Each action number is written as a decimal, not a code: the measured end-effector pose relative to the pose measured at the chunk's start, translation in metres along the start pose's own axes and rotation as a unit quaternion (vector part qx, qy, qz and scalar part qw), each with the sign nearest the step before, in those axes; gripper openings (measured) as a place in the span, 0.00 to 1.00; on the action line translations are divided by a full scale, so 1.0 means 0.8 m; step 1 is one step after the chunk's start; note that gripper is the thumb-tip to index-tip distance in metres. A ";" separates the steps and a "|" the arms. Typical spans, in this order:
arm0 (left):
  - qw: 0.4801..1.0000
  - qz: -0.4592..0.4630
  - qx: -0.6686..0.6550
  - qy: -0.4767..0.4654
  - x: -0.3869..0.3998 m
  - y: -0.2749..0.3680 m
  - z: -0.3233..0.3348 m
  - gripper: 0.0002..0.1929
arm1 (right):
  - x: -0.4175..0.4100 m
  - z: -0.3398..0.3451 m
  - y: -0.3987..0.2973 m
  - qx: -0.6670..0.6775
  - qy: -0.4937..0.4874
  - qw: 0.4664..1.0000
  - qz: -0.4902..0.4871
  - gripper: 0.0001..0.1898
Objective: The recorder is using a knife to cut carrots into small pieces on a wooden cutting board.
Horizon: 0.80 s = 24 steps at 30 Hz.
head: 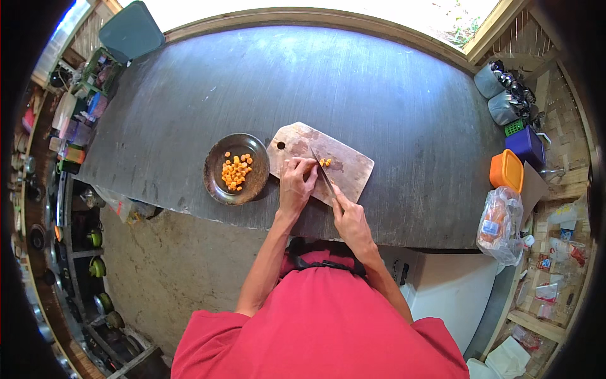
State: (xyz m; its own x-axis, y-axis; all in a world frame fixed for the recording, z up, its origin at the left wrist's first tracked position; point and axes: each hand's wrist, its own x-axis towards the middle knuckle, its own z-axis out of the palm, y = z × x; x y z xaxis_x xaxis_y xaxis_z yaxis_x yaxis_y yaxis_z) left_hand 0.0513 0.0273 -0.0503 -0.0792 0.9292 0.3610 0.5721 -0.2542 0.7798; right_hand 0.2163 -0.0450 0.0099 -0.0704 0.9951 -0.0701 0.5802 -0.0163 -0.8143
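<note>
My right hand point(349, 218) grips a kitchen knife point(324, 174), its blade angled across a worn wooden cutting board point(350, 163). Just left of the blade, my left hand point(297, 184) rests on the board with curled fingers around a piece of food, mostly hidden by the fingers. Several small orange cubes point(325, 162), which look like carrot, lie on the board right of the blade. Beside the board on the left stands a dark round plate point(258, 177) with a heap of diced orange pieces point(235, 173) on it.
The dark countertop point(293, 76) bears the board and plate. At its right edge stand cutlery containers point(503, 108), a purple box point(525, 147), an orange lidded container point(506, 171) and a plastic bag point(501, 225). Baskets and tubs point(78, 118) line the left edge.
</note>
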 end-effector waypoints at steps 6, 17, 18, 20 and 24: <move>0.999 0.022 0.015 -0.028 0.000 -0.002 -0.013 0.09 | -0.009 -0.008 -0.001 0.024 -0.015 0.999 0.024 0.20; 1.000 0.019 -0.001 -0.020 -0.001 0.001 -0.014 0.08 | -0.003 0.014 0.013 0.011 0.045 0.995 -0.092 0.21; 1.000 0.004 -0.024 -0.017 -0.001 0.002 -0.012 0.07 | -0.003 0.016 0.013 0.005 0.046 0.994 -0.101 0.21; 0.999 -0.011 -0.045 -0.014 -0.002 0.002 -0.010 0.07 | -0.005 0.017 0.013 -0.004 0.040 0.995 -0.093 0.21; 0.999 -0.017 -0.033 -0.011 0.000 0.006 -0.012 0.07 | -0.006 0.013 0.005 -0.021 0.005 0.999 -0.047 0.22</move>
State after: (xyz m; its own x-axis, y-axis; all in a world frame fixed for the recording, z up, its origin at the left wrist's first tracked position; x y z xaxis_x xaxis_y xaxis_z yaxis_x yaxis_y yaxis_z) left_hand 0.0463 0.0233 -0.0421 -0.0784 0.9433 0.3227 0.5146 -0.2389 0.8235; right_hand 0.2104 -0.0509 0.0009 -0.1178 0.9930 0.0124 0.6055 0.0817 -0.7917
